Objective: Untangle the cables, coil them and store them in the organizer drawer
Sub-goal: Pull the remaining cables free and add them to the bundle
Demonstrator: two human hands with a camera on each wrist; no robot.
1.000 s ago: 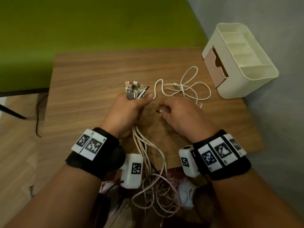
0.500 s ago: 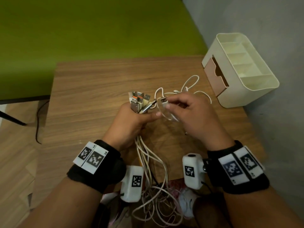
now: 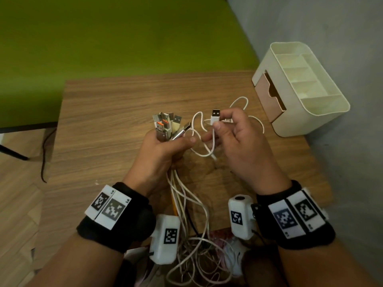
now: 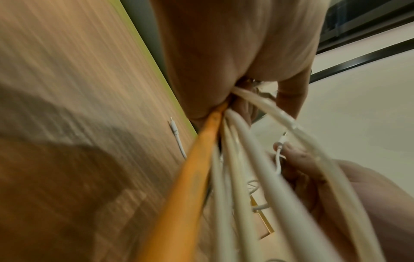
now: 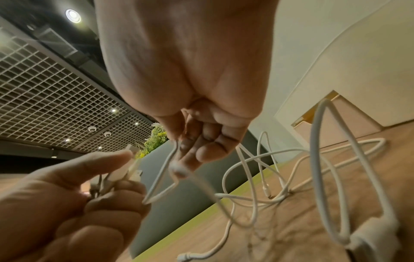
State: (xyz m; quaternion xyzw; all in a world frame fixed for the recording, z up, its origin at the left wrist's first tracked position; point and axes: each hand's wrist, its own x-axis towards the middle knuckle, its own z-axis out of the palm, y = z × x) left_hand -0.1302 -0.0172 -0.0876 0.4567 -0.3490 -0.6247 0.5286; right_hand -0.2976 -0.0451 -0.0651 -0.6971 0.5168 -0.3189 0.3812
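My left hand grips a bundle of cable plugs, their USB ends pointing up; the cords hang from my fist past the table's near edge. In the left wrist view an orange cord runs among the white ones. My right hand pinches a white USB plug between thumb and forefinger, just right of the bundle. That white cable loops under both hands and trails in loose loops on the table toward the organizer.
The cream organizer stands at the table's right far corner, its pinkish drawer slightly pulled out and facing left. The wooden table is bare on the left. A green surface lies beyond, a grey wall to the right.
My right hand picked the white USB plug off the table and lifted it up beside the bundle. The left hand kept its grip and rose slightly.
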